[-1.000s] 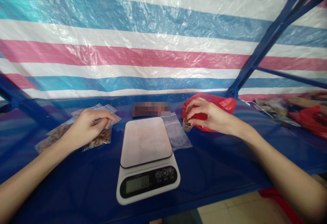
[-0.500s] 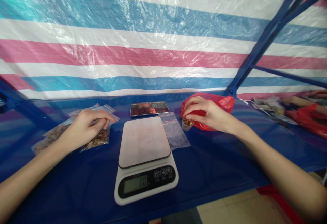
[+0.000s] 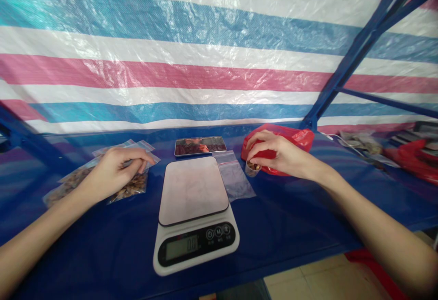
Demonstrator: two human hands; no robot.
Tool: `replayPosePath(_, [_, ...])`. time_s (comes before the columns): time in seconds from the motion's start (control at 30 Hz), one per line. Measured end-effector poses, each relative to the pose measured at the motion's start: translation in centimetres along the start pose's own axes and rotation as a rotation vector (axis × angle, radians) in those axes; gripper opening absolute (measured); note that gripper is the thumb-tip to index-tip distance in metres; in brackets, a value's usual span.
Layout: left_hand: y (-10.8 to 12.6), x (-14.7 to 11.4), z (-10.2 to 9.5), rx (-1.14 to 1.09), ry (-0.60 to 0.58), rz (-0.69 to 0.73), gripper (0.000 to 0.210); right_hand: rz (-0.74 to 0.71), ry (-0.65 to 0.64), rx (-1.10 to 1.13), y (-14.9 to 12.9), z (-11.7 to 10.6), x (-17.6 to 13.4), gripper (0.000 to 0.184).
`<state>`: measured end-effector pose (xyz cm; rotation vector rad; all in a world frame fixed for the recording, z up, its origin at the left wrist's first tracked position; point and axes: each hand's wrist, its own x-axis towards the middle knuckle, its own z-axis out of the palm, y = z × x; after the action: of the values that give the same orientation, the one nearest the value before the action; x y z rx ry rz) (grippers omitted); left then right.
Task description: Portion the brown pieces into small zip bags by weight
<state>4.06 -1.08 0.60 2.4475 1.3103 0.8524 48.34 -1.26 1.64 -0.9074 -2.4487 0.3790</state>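
Observation:
My right hand (image 3: 273, 152) is closed, thumb and fingertips at the rim of a small clear plastic cup (image 3: 253, 171) with brown pieces in it. Behind that hand lies a red plastic bag (image 3: 301, 138). Loosely curled, my left hand (image 3: 119, 168) rests over clear zip bags (image 3: 73, 179) filled with similar brown pieces; nothing shows between its fingers, though their undersides are partly hidden. Between my hands stands a white kitchen scale (image 3: 195, 190) with a bare platform, its display reading 0.0. A flat, unfilled zip bag (image 3: 236, 179) lies against the scale's right side.
A phone (image 3: 200, 146) lies behind the scale on the blue table (image 3: 290, 218). Striped plastic sheeting (image 3: 171, 72) hangs at the back. Blue frame bars (image 3: 342, 72) rise at the right, with another red bag (image 3: 415, 156) and clutter beyond.
The small cup has shifted slightly right and towards me under my right fingertips. My left hand stays put. Another person's arms at the far right have left the view.

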Motion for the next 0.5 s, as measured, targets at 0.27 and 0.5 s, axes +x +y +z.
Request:
replayPosePath(0.27, [-0.2,0.0,0.1,0.01,-0.007,0.003,0.036,-0.004,0.057,0.012,-0.9,-0.3,0.2,0.014])
replayPosePath(0.5, [-0.6,-0.2,0.1,0.0,0.006,-0.001,0.035,0.348,0.518,-0.174,1.0,-4.4,-1.5,0.015])
